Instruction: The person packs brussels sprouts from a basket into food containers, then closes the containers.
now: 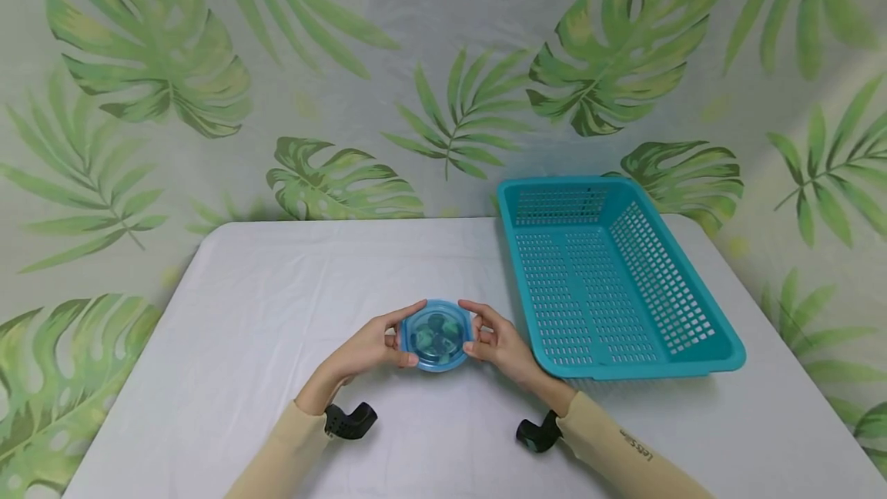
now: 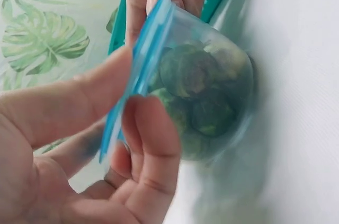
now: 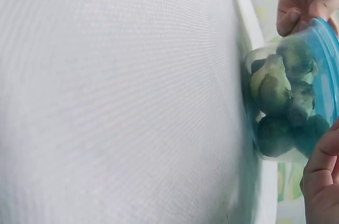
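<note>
A clear plastic food container (image 1: 437,336) with a blue lid (image 2: 150,49) stands at the middle of the table, on or just above the cloth. Through its wall show several dark green, rounded pieces (image 3: 274,89) that resemble Brussels sprouts. My left hand (image 1: 367,346) pinches the lid's rim on the left side, thumb nearer me and forefinger at the far edge. On the opposite side my right hand (image 1: 503,343) pinches the rim in the same way. The lid sits on the container all round, as far as the views show.
A turquoise perforated basket (image 1: 693,283) stands right of the container, close to my right hand and forearm. White cloth (image 1: 277,276) covers the table. Behind its far edge hangs a leaf-patterned backdrop (image 1: 457,114). A black camera mount (image 1: 351,421) is worn on each wrist.
</note>
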Motion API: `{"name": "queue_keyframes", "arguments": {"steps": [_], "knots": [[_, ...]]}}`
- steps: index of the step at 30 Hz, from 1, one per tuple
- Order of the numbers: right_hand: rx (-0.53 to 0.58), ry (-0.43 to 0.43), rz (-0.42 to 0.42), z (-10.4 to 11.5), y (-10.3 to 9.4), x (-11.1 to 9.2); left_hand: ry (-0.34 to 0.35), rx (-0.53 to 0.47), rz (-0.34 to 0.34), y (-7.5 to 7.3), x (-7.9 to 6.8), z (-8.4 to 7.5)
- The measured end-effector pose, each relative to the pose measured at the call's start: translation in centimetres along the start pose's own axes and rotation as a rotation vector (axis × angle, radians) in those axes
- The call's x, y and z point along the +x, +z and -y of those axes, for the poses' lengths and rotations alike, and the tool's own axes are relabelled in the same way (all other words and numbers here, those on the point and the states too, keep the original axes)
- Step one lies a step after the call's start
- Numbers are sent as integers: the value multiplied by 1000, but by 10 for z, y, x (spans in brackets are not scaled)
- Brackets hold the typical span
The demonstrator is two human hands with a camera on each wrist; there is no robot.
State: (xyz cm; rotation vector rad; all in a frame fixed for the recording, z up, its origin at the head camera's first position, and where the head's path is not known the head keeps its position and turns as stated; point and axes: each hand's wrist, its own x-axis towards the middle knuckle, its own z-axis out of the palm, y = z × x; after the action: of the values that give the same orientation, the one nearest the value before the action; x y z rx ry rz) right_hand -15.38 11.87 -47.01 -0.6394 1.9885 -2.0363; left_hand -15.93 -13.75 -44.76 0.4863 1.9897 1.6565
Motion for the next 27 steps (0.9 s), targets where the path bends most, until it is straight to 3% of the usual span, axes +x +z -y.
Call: {"name": "queue_keyframes", "arguments": {"steps": [18, 24, 27], "knots": [[-20, 46, 30, 4, 2, -2, 32, -126, -22, -2, -6, 6], [-125, 31, 0, 3, 1, 0, 19, -70, -24, -1, -6, 6], [-230, 13, -55, 3, 2, 0, 20, 36, -29, -3, -6, 7]]}}
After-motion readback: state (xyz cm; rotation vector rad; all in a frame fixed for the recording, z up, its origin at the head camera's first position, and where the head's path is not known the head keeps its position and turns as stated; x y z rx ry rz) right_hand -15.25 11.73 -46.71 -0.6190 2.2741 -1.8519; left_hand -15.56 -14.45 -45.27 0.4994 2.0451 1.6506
